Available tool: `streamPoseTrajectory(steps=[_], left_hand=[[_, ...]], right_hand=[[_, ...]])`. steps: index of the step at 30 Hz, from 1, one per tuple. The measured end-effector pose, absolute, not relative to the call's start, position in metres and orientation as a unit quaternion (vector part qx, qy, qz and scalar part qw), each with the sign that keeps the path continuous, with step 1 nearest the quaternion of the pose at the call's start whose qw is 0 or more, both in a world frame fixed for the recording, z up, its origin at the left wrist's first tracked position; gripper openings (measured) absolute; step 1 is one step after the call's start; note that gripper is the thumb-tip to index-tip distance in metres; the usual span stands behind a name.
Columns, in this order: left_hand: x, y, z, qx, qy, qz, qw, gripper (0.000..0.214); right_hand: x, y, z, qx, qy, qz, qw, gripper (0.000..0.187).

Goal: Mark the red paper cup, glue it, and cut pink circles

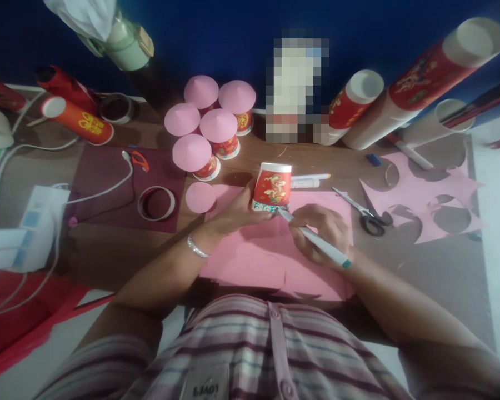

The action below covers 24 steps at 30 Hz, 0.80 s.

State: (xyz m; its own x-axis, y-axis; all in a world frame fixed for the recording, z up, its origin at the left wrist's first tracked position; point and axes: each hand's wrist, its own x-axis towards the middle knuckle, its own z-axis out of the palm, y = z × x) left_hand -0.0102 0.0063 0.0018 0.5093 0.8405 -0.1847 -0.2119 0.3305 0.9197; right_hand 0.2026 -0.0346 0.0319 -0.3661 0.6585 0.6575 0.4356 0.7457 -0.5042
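A red paper cup [273, 186] with a gold pattern stands over the pink paper sheets [250, 261], its lower white band marked with green strokes. My left hand [237, 210] is closed around the cup's left side; some of its fingers are hidden behind the cup. In my right hand [321, 230] is a white marker pen [325, 247] with a green end, its tip at the cup's lower band. Just left of my left hand lies a pink paper circle [200, 197]. Behind the cup rest a white capped pen [306, 183] and a thin stick-like pen [316, 176].
Several red cups with pink cone tops [219, 125] stand at the back. Black-handled scissors [369, 216] and cut pink paper [425, 194] lie to the right. Cup stacks [425, 83] rise at back right. A tape roll [156, 203] and white cable [104, 194] are left.
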Motion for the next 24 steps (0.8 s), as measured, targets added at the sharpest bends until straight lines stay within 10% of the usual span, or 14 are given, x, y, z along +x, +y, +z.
streamPoseTrajectory(steps=[24], left_hand=[[-0.010,0.005,0.000,0.379,0.255,0.405,0.792,0.069]], right_hand=[[0.207,-0.025,0.013,-0.412,-0.772,0.119,0.469,0.029]])
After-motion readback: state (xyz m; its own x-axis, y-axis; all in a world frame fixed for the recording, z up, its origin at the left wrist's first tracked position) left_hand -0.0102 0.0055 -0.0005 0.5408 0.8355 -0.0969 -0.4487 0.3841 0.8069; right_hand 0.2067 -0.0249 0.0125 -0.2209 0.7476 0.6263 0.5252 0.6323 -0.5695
